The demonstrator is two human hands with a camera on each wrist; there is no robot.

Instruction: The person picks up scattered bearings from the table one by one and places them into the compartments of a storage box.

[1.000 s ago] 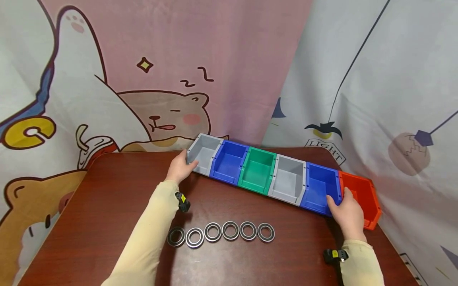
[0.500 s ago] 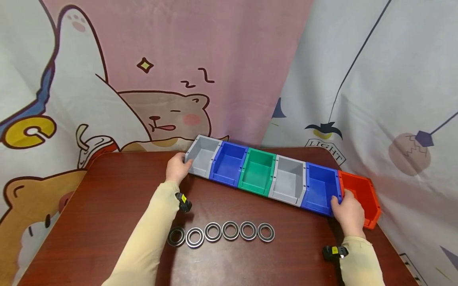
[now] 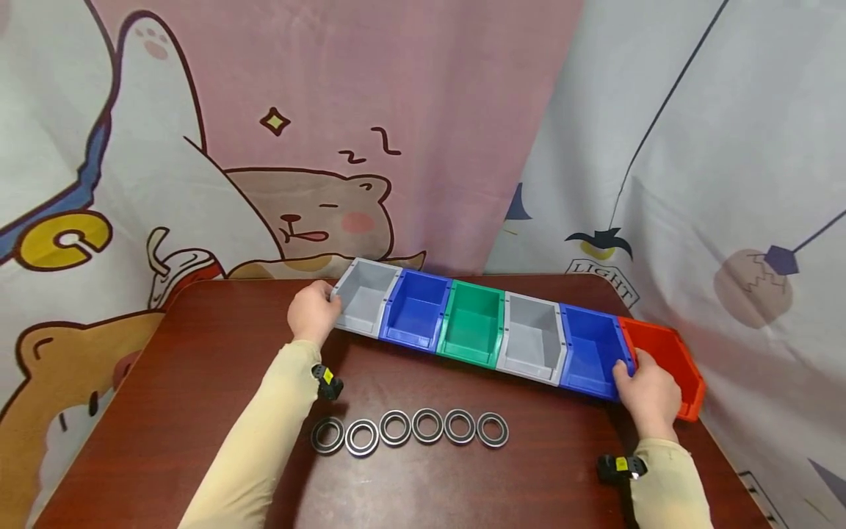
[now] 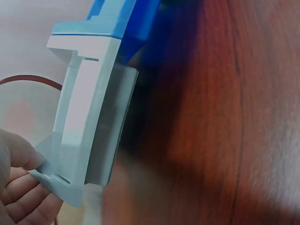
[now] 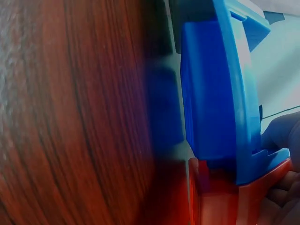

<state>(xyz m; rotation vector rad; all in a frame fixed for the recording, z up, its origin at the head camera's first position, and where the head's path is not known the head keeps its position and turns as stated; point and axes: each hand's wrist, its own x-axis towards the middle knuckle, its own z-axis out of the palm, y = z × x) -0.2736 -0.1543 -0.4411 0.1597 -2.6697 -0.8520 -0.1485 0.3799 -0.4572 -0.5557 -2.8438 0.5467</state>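
Observation:
A slanted row of several joined plastic storage bins stretches across the far part of the table. Its left end is a grey bin (image 3: 366,297), whose side wall my left hand (image 3: 312,312) pinches between thumb and fingers. At the other end, my right hand (image 3: 651,393) grips the wall where a blue bin (image 3: 591,353) meets the red bin (image 3: 670,360). Between these ends sit another blue bin (image 3: 416,308), a green bin (image 3: 472,323) and a second grey bin (image 3: 532,338). In the left wrist view, the fingers curl under the grey bin's edge (image 4: 70,190).
Several ring-shaped bearings lie in a rough line on the brown table (image 3: 410,492), nearer me than the bins; one bearing (image 3: 327,436) is close to my left forearm. A printed curtain (image 3: 449,132) hangs right behind the table and along its right side.
The left end of the bin row has shifted left and slightly toward me, along with my left hand. My right hand has stayed near its place, and the bearings lie as before.

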